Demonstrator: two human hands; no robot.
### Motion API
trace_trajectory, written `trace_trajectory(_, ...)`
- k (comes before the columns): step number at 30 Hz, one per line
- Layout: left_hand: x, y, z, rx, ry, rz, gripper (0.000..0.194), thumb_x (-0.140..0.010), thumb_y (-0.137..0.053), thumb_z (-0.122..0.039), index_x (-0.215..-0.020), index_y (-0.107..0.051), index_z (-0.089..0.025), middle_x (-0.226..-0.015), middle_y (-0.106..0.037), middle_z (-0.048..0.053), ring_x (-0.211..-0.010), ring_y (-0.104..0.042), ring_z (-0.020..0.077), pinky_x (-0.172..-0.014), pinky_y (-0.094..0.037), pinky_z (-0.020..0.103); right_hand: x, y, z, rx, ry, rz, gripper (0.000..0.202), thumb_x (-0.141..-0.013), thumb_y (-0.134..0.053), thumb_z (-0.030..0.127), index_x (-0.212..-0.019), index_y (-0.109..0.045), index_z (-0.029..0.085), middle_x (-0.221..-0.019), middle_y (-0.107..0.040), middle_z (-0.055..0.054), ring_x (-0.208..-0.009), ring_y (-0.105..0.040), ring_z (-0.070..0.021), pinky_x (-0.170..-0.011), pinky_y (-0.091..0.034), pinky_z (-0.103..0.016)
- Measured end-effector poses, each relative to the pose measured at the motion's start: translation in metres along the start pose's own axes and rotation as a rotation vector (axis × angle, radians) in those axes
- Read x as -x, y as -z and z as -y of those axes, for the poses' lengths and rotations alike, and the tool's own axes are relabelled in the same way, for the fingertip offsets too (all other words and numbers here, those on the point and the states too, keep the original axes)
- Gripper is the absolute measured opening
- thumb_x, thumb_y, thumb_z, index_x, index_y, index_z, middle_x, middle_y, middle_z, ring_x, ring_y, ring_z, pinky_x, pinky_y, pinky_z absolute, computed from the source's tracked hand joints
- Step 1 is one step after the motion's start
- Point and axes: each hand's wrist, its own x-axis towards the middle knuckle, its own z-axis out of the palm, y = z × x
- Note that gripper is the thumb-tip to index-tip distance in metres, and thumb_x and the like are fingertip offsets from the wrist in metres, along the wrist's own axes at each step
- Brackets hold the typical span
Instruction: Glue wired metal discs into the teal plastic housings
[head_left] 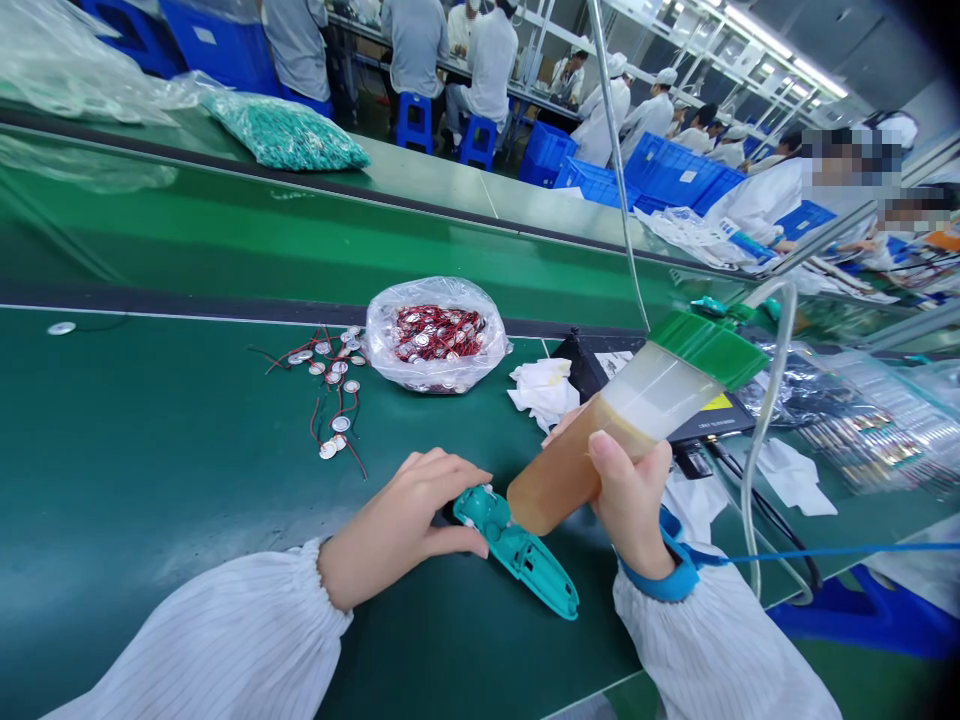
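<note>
My left hand (416, 520) grips the upper end of a teal plastic shell (525, 560) between thumb and fingers, just above the green table. The shell's open inner side faces up. In my right hand (630, 490) is a tilted clear bottle (577, 460) of amber liquid with a green lid (705, 348); its lower end is close to the shell. A blue band circles my right wrist. Beyond my hands sits a clear plastic bag (437, 335) of small white discs with red and black wires. Several loose wired discs (340, 424) lie left of the bag.
Crumpled white tissues (545, 388) and a black box (712, 420) lie behind my right hand. Cables and a pale hose (765, 430) stand at right, beside bagged parts (870, 420). Across the green belt (225, 230) is a bag of teal pieces (289, 135). People sit farther back.
</note>
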Motion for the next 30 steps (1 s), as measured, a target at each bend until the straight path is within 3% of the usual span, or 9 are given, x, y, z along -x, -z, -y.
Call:
trace_trajectory(9, -0.003, 0.007, -0.012, -0.012, 0.058, 0.049, 0.050, -0.070, -0.074, -0.040, -0.113, -0.057, -0.021, -0.109, -0.066, 0.003, -0.099, -0.056, 0.0215, -0.087, -0.036, 0.035, 0.008, 0.002, -0.003, -0.018, 0.151, 0.005, 0.025, -0.075, -0.065, 0.048, -0.077, -0.067, 0.023, -0.071, -0.067, -0.007, -0.062, -0.061, -0.0249, -0.055, -0.052, -0.042)
trace_trajectory(13, -0.004, 0.008, -0.012, -0.008, 0.072, 0.050, 0.051, -0.069, -0.075, -0.039, -0.113, -0.057, -0.023, -0.109, -0.066, 0.002, -0.099, -0.057, 0.0217, -0.087, -0.037, 0.035, 0.010, -0.003, 0.003, -0.074, 0.215, 0.078, 0.023, -0.078, -0.063, 0.046, -0.079, -0.067, 0.023, -0.072, -0.067, -0.007, -0.062, -0.063, -0.0250, -0.056, -0.054, -0.042)
trace_trajectory(20, -0.003, 0.007, -0.010, -0.012, 0.066, 0.048, 0.051, -0.070, -0.073, -0.041, -0.114, -0.056, -0.023, -0.110, -0.066, 0.002, -0.100, -0.056, 0.0217, -0.087, -0.037, 0.035, 0.008, -0.003, 0.009, -0.078, 0.241, 0.113, 0.018, -0.079, -0.064, 0.042, -0.081, -0.066, 0.024, -0.071, -0.067, -0.006, -0.061, -0.063, -0.0244, -0.055, -0.054, -0.042)
trace_trajectory(30, -0.003, 0.005, -0.007, -0.030, 0.046, 0.033, 0.051, -0.070, -0.070, -0.047, -0.113, -0.057, -0.022, -0.106, -0.067, 0.003, -0.092, -0.056, 0.0203, -0.081, -0.038, 0.034, 0.013, -0.009, 0.009, -0.124, 0.207, 0.061, 0.018, -0.079, -0.062, 0.041, -0.080, -0.065, 0.023, -0.072, -0.066, -0.006, -0.061, -0.062, -0.0244, -0.055, -0.053, -0.041)
